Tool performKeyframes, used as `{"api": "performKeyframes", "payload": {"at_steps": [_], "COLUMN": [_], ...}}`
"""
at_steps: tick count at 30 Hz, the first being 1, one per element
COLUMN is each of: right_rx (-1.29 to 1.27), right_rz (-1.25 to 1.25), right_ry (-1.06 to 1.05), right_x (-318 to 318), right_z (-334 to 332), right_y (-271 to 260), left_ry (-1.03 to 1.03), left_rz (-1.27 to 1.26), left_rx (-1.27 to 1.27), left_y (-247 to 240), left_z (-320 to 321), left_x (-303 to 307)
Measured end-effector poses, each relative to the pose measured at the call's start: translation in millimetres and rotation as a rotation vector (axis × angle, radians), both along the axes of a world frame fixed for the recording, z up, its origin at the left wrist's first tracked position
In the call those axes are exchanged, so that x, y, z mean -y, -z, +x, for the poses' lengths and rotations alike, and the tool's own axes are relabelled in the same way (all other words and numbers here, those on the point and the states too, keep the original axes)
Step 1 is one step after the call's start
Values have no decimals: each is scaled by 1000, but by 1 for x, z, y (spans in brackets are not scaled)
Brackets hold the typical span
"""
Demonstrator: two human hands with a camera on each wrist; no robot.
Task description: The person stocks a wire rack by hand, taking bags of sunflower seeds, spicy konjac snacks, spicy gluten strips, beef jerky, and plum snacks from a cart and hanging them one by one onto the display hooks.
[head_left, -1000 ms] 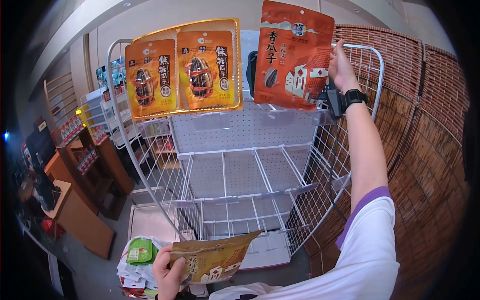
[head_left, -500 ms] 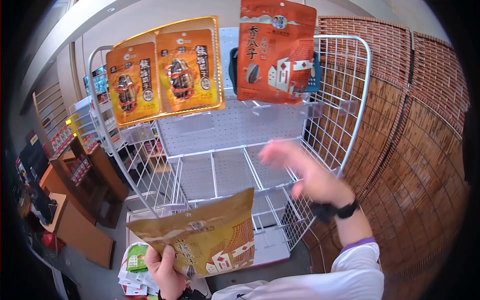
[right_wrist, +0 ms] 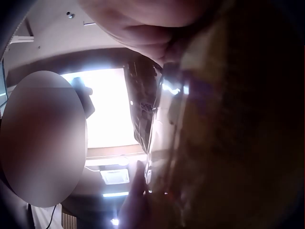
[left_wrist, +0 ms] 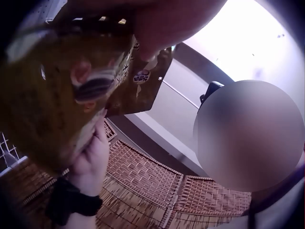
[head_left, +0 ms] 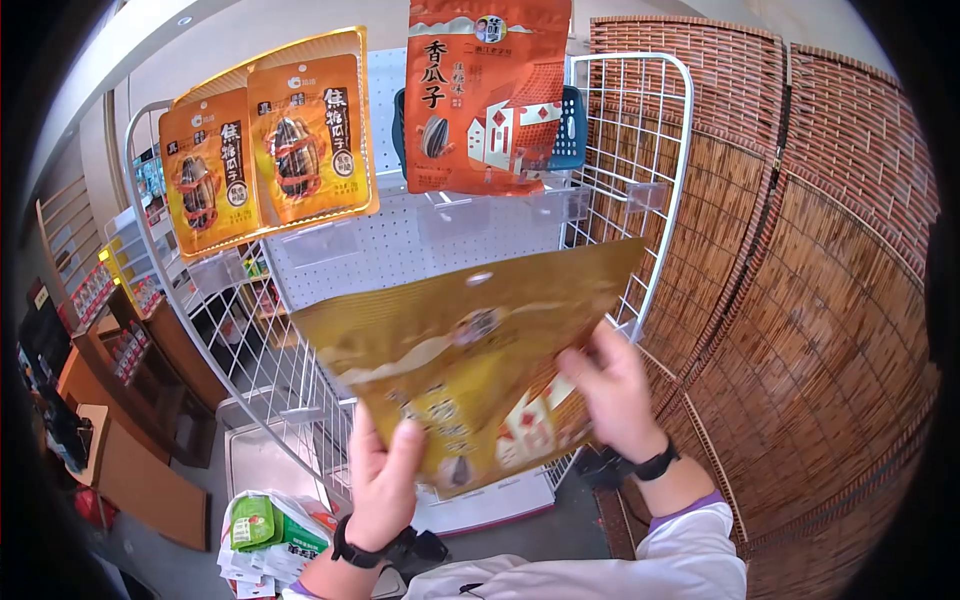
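While a woven screen [head_left: 830,290] fills the right side of the head view, a white wire rack [head_left: 684,150] stands beside it, with a perforated back panel. In front of the rack, a gold bag [head_left: 470,365] is held up, slightly tilted, between both hands. Above it, near the top of the rack, a red bag [head_left: 487,95] stands upright before a blue basket [head_left: 571,125]. To its left, a gold-rimmed tray [head_left: 368,120] carries two orange packets [head_left: 297,140] side by side. The left hand [head_left: 385,480] grips the gold bag's lower left, thumb on the front and fingers closed round behind; the right hand [head_left: 615,390] pinches its right side, thumb on the front. Lower left, a small green packet [head_left: 252,522] lies on a pile of white packaging [head_left: 245,570].
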State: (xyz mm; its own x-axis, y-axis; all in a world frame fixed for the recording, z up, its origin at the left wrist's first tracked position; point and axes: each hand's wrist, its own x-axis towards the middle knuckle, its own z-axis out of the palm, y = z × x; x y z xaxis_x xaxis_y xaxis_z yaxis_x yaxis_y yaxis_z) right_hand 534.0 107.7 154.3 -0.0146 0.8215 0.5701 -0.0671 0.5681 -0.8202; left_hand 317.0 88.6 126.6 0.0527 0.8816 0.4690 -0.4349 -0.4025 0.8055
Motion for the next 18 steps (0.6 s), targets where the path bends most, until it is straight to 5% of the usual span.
{"api": "performKeyframes", "payload": {"at_steps": [6, 11, 18], "right_rx": [-155, -108, -83], "right_rz": [416, 570, 570], "right_ry": [401, 362, 299], "right_x": [-23, -70, -162], "right_z": [87, 166, 199], "right_y": [-99, -196, -216], "left_ry": [9, 67, 28], "left_rz": [237, 90, 9], "left_rx": [-206, -257, -275], "left_y": [-14, 10, 17], "left_z": [11, 0, -1], "left_x": [-12, -21, -17]}}
